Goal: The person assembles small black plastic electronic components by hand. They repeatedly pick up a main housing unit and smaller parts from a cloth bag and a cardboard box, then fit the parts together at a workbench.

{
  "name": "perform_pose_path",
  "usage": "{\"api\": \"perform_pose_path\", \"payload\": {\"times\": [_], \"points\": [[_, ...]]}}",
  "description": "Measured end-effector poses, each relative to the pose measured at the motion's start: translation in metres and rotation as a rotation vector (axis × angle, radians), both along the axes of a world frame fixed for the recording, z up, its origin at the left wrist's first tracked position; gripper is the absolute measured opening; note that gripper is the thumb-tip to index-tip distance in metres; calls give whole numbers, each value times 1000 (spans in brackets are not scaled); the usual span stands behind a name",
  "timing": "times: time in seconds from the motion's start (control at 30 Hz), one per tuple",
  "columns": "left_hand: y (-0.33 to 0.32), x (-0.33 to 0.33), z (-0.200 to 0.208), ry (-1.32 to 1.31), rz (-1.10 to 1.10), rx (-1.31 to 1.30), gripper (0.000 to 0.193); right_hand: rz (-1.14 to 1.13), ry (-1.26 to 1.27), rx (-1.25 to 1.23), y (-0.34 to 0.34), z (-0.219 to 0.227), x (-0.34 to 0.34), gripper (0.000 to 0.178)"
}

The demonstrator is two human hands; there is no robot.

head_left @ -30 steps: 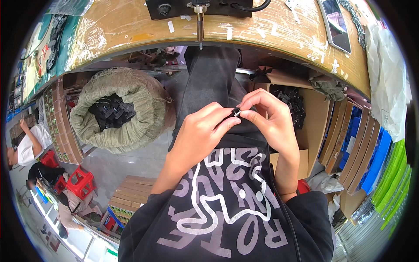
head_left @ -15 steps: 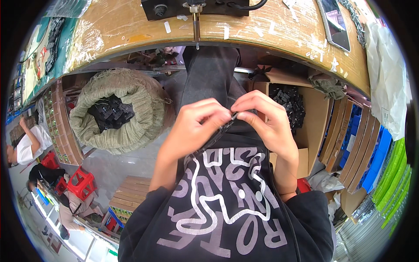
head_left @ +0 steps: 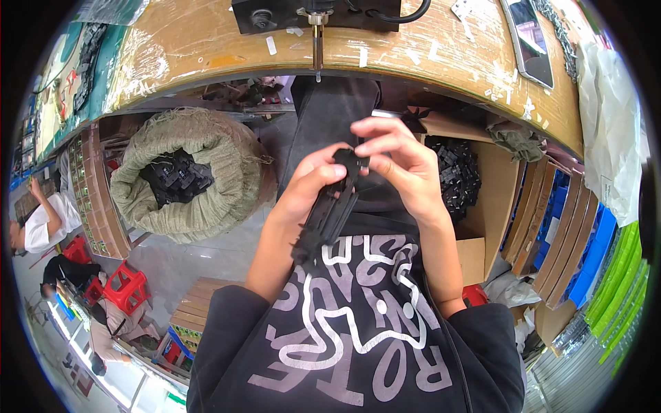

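Note:
A long, slotted black plastic part [head_left: 329, 215] slants over my lap, its upper end towards the bench. My left hand [head_left: 303, 184] is closed round its upper half, the thumb lying on top. At that upper end, my right hand [head_left: 403, 165] has its thumb and a finger pinched on the tip, while the index finger stands off, curved above it. Whether a smaller piece is between those right fingertips cannot be made out. The lower end of the part hangs over the front of my black shirt [head_left: 372, 330].
Ahead is a film-wrapped bench [head_left: 206, 48] with a black device [head_left: 275, 17], its metal tip reaching past the edge, and a phone [head_left: 529, 45]. A woven sack [head_left: 234, 172] of black parts stands left, a cardboard box [head_left: 497, 186] of them right. People sit far left near red stools [head_left: 127, 288].
The black part has been turned so its broad slotted side shows, and it sits higher. My right index finger has lifted away from the pinch. The view has shifted slightly.

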State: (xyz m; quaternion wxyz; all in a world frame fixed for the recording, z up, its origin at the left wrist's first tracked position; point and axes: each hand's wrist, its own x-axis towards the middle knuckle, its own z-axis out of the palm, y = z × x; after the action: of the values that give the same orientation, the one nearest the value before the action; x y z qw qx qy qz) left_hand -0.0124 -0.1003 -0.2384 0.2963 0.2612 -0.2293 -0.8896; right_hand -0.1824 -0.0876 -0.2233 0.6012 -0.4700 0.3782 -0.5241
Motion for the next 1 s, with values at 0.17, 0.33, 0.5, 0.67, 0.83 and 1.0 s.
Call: {"api": "perform_pose_path", "payload": {"times": [0.17, 0.33, 0.5, 0.67, 0.83, 1.0], "points": [[-14, -12, 11, -484, 472, -257, 12, -20, -51, 389, 0, 8, 5, 28], [-26, -9, 28, -499, 543, -369, 10, 249, -217, 594, 14, 27, 9, 28], [-31, -12, 36, -489, 564, -374, 11, 172, -253, 543, 12, 35, 13, 27], [-34, -12, 37, -527, 573, -371, 12, 165, -263, 521, 9, 40, 14, 26], [-34, -14, 39, -515, 593, -368, 11, 162, -263, 516, 8, 40, 14, 26], [-34, -14, 40, -532, 596, -352, 12, 132, -265, 507, 8, 40, 15, 27]]}}
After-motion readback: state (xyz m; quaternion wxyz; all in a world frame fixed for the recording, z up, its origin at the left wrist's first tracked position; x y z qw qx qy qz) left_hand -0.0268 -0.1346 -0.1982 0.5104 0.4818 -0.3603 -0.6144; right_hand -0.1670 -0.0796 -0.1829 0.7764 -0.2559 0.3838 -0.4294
